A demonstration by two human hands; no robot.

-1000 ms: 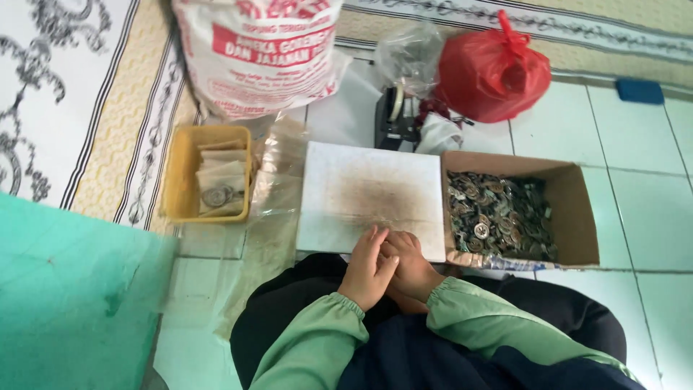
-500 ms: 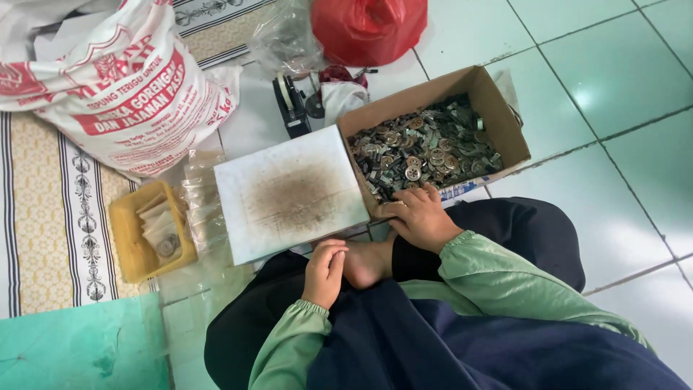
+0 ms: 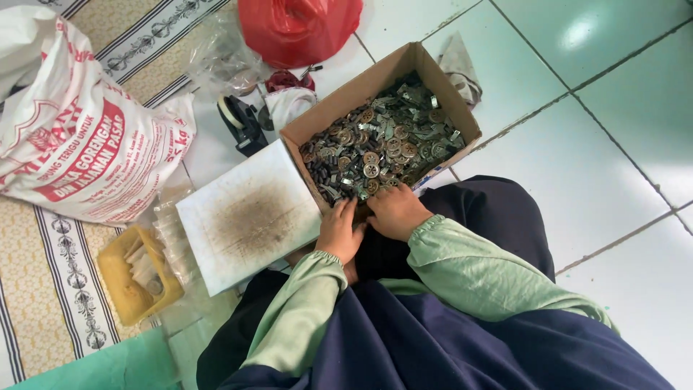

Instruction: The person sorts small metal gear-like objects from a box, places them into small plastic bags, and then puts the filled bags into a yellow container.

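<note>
An open cardboard box (image 3: 426, 63) lies on the tiled floor, filled with several small round and strip-shaped metal parts (image 3: 382, 148). My right hand (image 3: 393, 211) rests at the box's near edge, its fingers reaching in among the parts. My left hand (image 3: 339, 231) sits right beside it, touching the box's near corner next to a white board (image 3: 249, 215) with a dark smudge in its middle. Whether either hand holds a part is hidden. Both arms wear light green sleeves over dark blue cloth on my lap.
A yellow tray (image 3: 119, 285) with small pieces lies at left. A large printed white sack (image 3: 79, 137) sits on a patterned mat. A red plastic bag (image 3: 299, 29), a black tape dispenser (image 3: 242, 123) and clear bags lie behind the board.
The view has swung, so the box now lies closer and more upright in frame. Both hands have moved from my lap and the board's edge up to the box's near edge.
</note>
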